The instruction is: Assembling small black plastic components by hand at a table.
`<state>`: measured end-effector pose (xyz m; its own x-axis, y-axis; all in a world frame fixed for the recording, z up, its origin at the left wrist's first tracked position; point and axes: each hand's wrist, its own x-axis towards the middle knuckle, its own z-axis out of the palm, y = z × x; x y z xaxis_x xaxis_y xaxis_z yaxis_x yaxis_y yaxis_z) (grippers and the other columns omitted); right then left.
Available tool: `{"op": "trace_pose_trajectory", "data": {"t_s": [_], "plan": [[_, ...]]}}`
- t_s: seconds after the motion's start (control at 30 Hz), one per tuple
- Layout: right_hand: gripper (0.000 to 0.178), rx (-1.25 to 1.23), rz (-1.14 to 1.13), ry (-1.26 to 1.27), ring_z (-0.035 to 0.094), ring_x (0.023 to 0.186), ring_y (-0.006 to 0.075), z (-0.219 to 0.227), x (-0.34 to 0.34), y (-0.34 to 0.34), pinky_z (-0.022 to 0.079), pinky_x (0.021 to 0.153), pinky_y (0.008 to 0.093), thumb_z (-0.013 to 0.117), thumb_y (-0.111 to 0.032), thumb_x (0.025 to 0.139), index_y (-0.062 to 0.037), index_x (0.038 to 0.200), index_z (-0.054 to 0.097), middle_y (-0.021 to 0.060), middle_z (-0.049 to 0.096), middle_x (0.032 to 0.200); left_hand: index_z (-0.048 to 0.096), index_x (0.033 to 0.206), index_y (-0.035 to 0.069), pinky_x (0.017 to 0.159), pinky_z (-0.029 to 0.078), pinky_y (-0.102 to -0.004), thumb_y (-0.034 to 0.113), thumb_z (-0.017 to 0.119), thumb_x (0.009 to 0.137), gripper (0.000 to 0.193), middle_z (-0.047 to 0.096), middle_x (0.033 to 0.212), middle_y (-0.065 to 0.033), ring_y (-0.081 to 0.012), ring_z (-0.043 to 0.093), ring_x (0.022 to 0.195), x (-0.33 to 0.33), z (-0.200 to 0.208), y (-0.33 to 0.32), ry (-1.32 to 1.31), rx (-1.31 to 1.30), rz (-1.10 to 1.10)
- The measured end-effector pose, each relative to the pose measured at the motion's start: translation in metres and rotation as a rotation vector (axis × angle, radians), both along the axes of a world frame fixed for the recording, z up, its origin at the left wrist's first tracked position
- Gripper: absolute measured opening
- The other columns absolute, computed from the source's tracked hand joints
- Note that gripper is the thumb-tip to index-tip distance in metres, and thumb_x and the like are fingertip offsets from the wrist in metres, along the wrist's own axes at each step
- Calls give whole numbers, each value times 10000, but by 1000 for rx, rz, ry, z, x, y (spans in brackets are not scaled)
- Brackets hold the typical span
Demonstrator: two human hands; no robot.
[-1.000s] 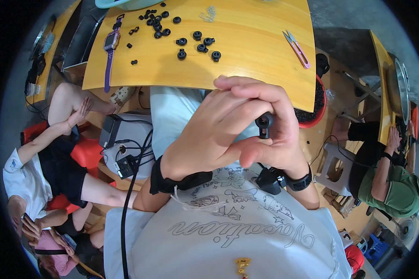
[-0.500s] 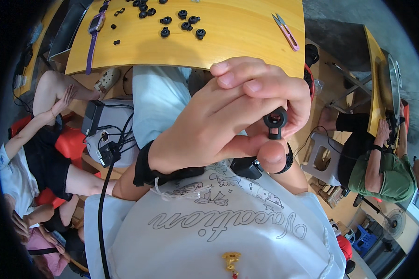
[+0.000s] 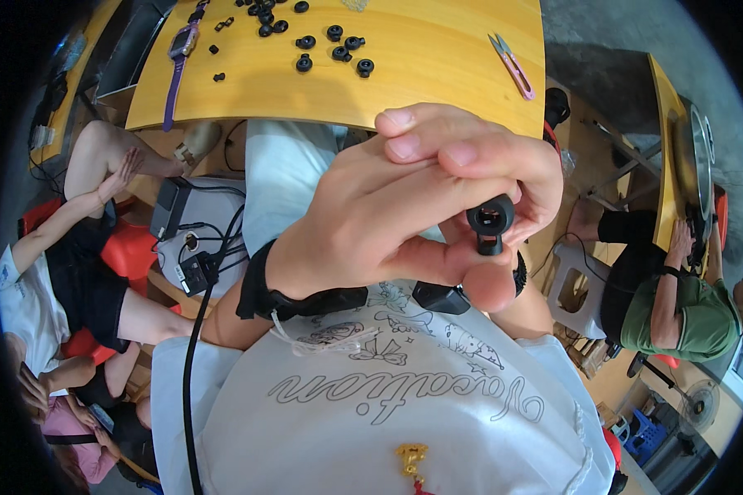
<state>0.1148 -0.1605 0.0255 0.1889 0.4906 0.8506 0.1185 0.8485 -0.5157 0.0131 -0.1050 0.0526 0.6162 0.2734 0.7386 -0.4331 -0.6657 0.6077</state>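
Black ring-shaped plastic part (image 3: 489, 221) sits pinched between both hands' fingertips, left hand (image 3: 363, 223) overlapping right hand (image 3: 504, 186).

A single head-worn fisheye view looks steeply down the wearer's chest, so the white printed shirt (image 3: 388, 404) fills the 6 o'clock part. The clasped hands (image 3: 421, 206) sit very near the lens at centre, looming large. The yellow table (image 3: 421, 74) curves across 12 o'clock, farther off. Seated people appear at 9 and 3 o'clock near the dark rim.
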Motion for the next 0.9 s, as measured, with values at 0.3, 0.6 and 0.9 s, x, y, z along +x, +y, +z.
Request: {"op": "trace_pose_trajectory", "data": {"t_s": [0.3,0.6,0.9], "plan": [[685,207,301,383,604,782,277,14,-24,36,492,755,437,800,-279,602,75,1025,392,198,568,801,599,895,52,578,445,-234,64,662,640,263,571,809,2,-128,560,681,27,-33,8,-291,-134,-78],[575,12,306,381,606,782,326,17,-3,26,515,692,461,724,-302,681,29,969,353,245,568,830,599,980,87,648,430,-262,256,692,684,353,547,762,-1,-167,553,726,7,12,10,161,-21,105],[497,-92,250,393,606,778,319,16,4,28,511,704,439,668,-307,744,23,960,367,227,557,832,605,919,45,537,431,-229,179,720,674,302,542,702,-13,-107,537,602,20,-3,11,61,-382,21]]}}
